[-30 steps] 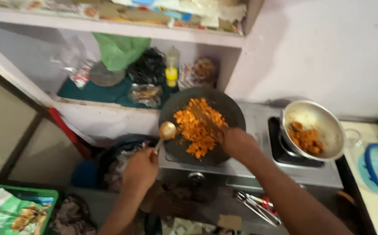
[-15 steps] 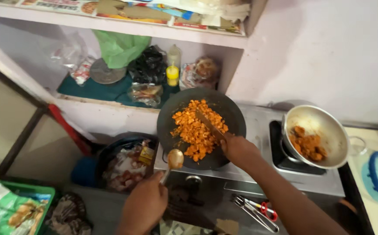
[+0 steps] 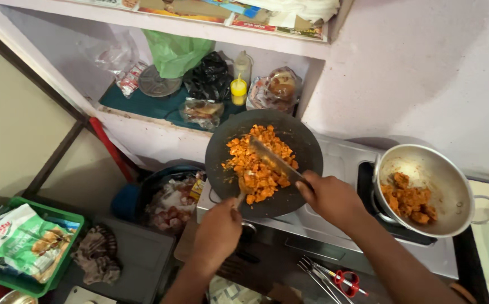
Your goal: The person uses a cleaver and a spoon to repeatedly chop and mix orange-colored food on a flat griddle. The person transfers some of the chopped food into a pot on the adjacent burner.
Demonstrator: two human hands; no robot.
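Right hand [image 3: 330,198] grips a flat spatula [image 3: 272,160] — blade angled up-left across the orange food [image 3: 258,163]; left hand [image 3: 217,229] (nearer the pan [image 3: 306,146] edge) holds a spoon [image 3: 243,188].

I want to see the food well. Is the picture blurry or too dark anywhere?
Head view: the orange food in the dark pan is lit and fairly sharp; the left hand looks slightly soft; the floor below the stove is dim; the wall shows soft shadow.

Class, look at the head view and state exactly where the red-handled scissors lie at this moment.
The red-handled scissors lie low in the head view, right of centre, on the ledge in front of the stove, beside metal tongs and just under the right hand's forearm.
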